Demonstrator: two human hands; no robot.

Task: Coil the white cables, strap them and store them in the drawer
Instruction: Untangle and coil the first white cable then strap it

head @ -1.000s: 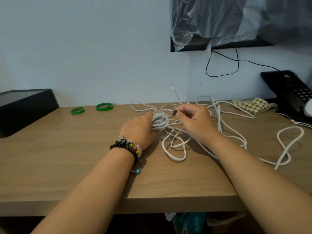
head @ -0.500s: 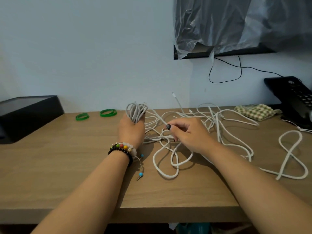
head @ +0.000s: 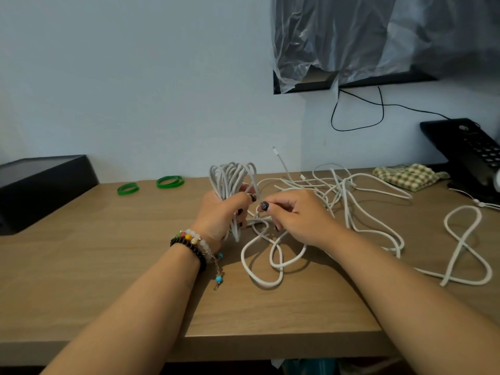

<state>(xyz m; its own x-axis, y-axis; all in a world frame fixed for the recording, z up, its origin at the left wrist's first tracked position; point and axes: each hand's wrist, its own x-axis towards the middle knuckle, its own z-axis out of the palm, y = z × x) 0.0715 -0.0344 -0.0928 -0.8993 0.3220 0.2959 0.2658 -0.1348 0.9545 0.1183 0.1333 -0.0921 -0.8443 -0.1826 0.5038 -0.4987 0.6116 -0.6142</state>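
Coiling white cable on desk, partway thru.
Left hand grips upright coil at its waist; right hand pinches the loose strand just beside it. Rest of cable sprawls on desk. Looks light, floppy, springy, so prob. keep hold mid-bundle. Green bands wait near the wall.

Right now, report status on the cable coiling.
Left hand grips upright coil. Right hand pinches loose cable. Tangle remains; green bands unused.
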